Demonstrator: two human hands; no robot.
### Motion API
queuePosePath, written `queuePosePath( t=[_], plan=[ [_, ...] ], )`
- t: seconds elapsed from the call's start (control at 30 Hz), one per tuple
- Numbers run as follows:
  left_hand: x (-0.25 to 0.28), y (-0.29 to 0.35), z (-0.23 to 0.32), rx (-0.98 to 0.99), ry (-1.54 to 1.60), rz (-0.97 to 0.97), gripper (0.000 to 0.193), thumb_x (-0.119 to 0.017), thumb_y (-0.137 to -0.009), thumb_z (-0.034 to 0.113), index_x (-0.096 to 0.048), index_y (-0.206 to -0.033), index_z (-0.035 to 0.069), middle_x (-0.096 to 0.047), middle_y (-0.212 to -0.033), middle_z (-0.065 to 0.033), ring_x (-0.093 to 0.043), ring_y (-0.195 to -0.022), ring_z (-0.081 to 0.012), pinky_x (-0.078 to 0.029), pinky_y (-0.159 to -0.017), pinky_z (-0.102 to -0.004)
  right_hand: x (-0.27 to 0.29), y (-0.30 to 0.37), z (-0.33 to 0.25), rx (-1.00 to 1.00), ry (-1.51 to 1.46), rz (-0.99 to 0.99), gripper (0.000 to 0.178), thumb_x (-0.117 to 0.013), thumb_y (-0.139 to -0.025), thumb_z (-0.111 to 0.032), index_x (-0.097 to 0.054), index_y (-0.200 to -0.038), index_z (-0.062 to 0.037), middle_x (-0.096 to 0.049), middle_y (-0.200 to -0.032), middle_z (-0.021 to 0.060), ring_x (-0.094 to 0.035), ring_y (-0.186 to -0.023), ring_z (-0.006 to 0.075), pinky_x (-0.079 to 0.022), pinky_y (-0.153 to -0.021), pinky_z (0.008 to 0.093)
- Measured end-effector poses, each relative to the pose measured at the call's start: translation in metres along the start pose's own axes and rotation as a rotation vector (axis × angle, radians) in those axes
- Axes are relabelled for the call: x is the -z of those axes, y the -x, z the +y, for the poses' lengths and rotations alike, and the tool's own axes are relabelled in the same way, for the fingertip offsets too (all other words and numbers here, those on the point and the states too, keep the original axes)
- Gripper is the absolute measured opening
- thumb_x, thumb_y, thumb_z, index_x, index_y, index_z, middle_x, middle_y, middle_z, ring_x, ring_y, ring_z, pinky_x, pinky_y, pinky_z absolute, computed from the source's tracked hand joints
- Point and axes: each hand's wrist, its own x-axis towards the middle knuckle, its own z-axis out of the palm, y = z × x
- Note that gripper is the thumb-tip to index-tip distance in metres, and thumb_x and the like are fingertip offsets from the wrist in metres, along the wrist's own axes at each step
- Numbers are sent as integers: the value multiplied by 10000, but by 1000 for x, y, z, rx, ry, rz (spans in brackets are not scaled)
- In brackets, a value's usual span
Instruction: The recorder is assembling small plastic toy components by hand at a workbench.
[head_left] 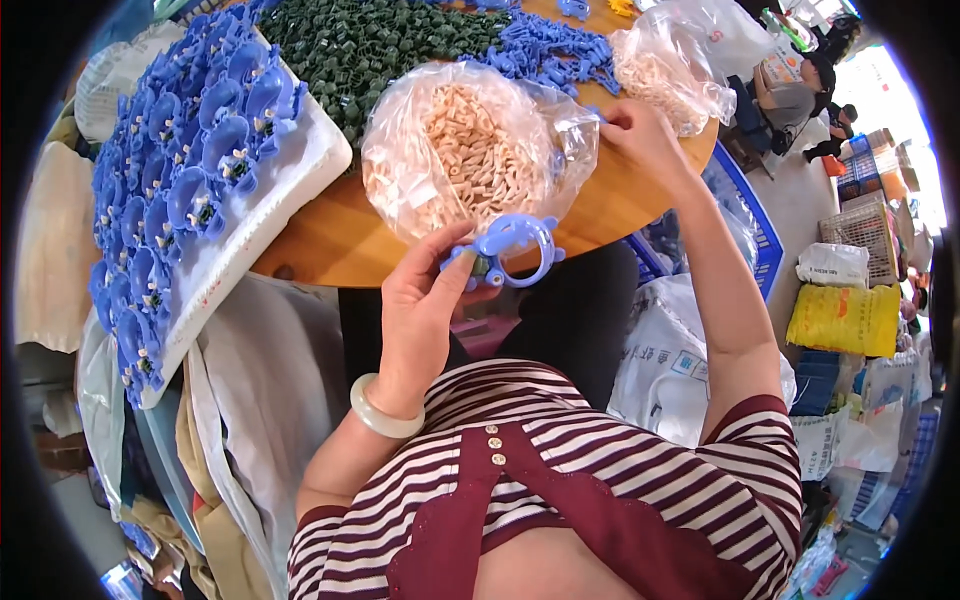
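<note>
Blue plastic part (490, 243) is grasped in the fingers of the left hand (418, 312), at the near edge of the bench (622, 205). The right hand (650, 138) is near the right edge; its fingers bend beside 1 small blue piece (599, 116), and I cannot tell whether they grasp it. Behind the held part, 1 clear bag (392, 150) contains beige pieces (478, 160).

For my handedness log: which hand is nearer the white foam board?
Left. The left hand, holding a blue plastic piece, is right of the white foam board; the right hand is farther right, past the bigger clear bag.
</note>
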Motion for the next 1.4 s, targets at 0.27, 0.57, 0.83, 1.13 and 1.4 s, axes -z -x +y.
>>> queuePosePath(
  t=[0.27,0.57,0.83,1.13,1.4],
  plan=[
    [1,-4,-4,89,154,-33,292,-501,-917,66,-510,-1197,-11,-565,-989,-66,-598,-871,-135,-548,-751,-283,40,78,-60,-167,-968,6,234,-587,-800,-3,-543,-1029,-8,-607,-778,61,-602,-704,148,-491,-660,251],
    [-2,0,-11,39,174,9,313,-524,-904,56,-497,-1209,-5,-557,-1038,-77,-594,-912,-153,-538,-802,-308,7,146,-125,38,-1298,-105,236,-586,-770,106,-527,-972,1,-612,-910,128,-606,-829,195,-506,-768,314],
    [-5,4,-13,-20,160,39,326,-532,-899,50,-492,-1220,2,-555,-1077,-74,-579,-949,-147,-518,-832,-302,-22,161,-144,8,-1135,31,173,-605,-788,111,-524,-922,39,-619,-926,134,-621,-863,180,-518,-794,286],
    [-3,5,-14,-49,135,32,327,-533,-900,48,-492,-1221,2,-561,-1085,-71,-566,-963,-135,-501,-836,-277,-30,163,-147,-40,-1143,71,173,-664,-776,46,-565,-918,42,-627,-891,79,-635,-826,139,-518,-754,247],
    [-5,6,-13,-116,93,43,323,-521,-903,26,-487,-1223,-4,-557,-1102,-73,-553,-984,-132,-492,-858,-285,-28,162,-150,-89,-1299,19,169,-613,-808,71,-505,-936,51,-632,-889,144,-652,-791,189,-543,-721,272]
  ],
)
